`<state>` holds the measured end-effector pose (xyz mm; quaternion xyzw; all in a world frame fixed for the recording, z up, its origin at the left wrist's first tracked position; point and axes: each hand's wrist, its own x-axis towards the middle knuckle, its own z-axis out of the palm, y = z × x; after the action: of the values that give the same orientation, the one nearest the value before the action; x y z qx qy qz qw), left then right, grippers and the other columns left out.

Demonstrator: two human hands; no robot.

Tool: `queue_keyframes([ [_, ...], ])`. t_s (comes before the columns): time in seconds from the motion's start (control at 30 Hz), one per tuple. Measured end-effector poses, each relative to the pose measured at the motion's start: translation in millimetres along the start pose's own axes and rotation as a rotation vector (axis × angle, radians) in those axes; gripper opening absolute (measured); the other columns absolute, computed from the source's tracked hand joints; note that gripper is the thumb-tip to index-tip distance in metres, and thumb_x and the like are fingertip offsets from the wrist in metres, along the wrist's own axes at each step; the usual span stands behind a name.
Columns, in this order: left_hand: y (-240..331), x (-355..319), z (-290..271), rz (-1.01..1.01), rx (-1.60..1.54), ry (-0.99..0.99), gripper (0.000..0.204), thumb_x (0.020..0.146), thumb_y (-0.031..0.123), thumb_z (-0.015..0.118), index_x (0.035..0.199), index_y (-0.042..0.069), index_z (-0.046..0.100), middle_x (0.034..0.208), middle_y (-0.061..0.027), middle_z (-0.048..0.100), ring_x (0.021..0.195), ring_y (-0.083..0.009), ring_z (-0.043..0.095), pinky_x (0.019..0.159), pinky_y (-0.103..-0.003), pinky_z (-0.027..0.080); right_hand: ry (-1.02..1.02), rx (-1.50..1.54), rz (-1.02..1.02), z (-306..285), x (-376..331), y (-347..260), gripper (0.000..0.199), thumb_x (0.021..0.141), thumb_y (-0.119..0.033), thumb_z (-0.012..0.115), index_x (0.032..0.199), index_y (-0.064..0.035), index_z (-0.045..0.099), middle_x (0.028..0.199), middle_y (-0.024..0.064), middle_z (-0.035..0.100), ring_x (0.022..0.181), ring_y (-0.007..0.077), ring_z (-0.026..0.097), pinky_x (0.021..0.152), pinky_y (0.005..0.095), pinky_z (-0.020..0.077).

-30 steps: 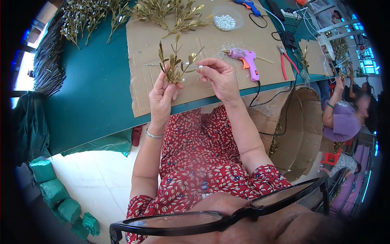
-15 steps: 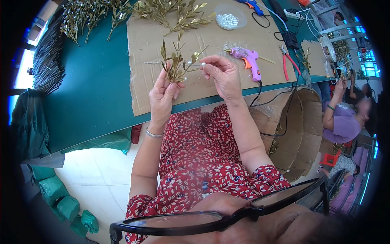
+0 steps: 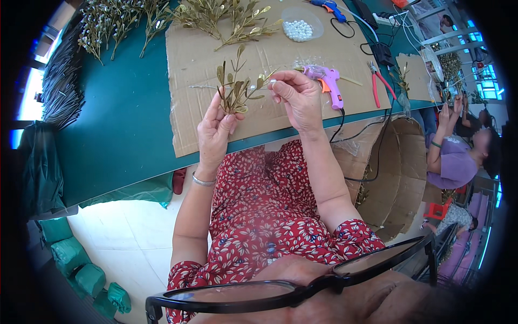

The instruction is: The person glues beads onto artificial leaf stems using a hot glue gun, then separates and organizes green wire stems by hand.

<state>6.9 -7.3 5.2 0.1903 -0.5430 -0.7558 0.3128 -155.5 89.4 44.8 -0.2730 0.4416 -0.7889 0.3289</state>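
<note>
Above the cardboard, my left hand pinches a small artificial leaf sprig with gold-green leaves between thumb and fingers. A white pearl bead shows among its leaves. To its right, my right hand pinches a white pearl bead between thumb and index finger, close to the sprig's right-hand leaf tip. Whether bead and leaf touch I cannot tell. Just beyond my right hand lies a purple glue gun with an orange trigger. A shallow clear dish of pearl beads stands farther back.
A cardboard sheet covers part of the green table. Leaf sprigs and beaded sprigs lie at the back. Red-handled pliers, a blue glue gun and cables are on the right. A person in purple sits farther right.
The sprig in my left hand has turned slightly, its leaves now reaching nearer my right fingers. My right hand has stayed nearly in place with the bead. The whole view has shifted a little.
</note>
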Motion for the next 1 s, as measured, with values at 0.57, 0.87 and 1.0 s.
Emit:
queue_keyframes([
  [0.57, 4, -2, 4, 0.007, 0.144, 0.005, 0.056, 0.089, 0.0, 0.053, 0.141, 0.002, 0.03, 0.087, -0.0012, 0.058, 0.077, -0.0046, 0.053, 0.064, -0.015, 0.039, -0.03, -0.207, 0.058, -15, 5, -14, 0.012, 0.079, -0.006, 0.069, 0.09, 0.0003, 0.067, 0.075, 0.0023, 0.064, 0.062, 0.0042, 0.053, 0.055, 0.0169, 0.0416],
  [0.87, 4, -2, 4, 0.031, 0.185, -0.008, 0.055, 0.09, 0.001, 0.052, 0.14, -0.001, 0.029, 0.091, -0.0052, 0.062, 0.068, -0.0019, 0.045, 0.059, -0.015, 0.037, -0.062, -0.447, 0.134, -19, 11, -27, 0.011, 0.077, -0.007, 0.071, 0.084, -0.0001, 0.066, 0.071, 0.0029, 0.063, 0.06, 0.0064, 0.053, 0.053, 0.0182, 0.0412],
  [1.0, 3, -1, 5, 0.035, 0.175, -0.009, 0.055, 0.09, 0.001, 0.052, 0.14, -0.001, 0.029, 0.092, -0.0053, 0.061, 0.069, -0.0018, 0.046, 0.059, -0.014, 0.037, -0.057, -0.45, 0.118, -18, 10, -26, 0.01, 0.079, -0.008, 0.07, 0.085, -0.0003, 0.066, 0.071, 0.0029, 0.063, 0.06, 0.0061, 0.053, 0.054, 0.0181, 0.0413],
])
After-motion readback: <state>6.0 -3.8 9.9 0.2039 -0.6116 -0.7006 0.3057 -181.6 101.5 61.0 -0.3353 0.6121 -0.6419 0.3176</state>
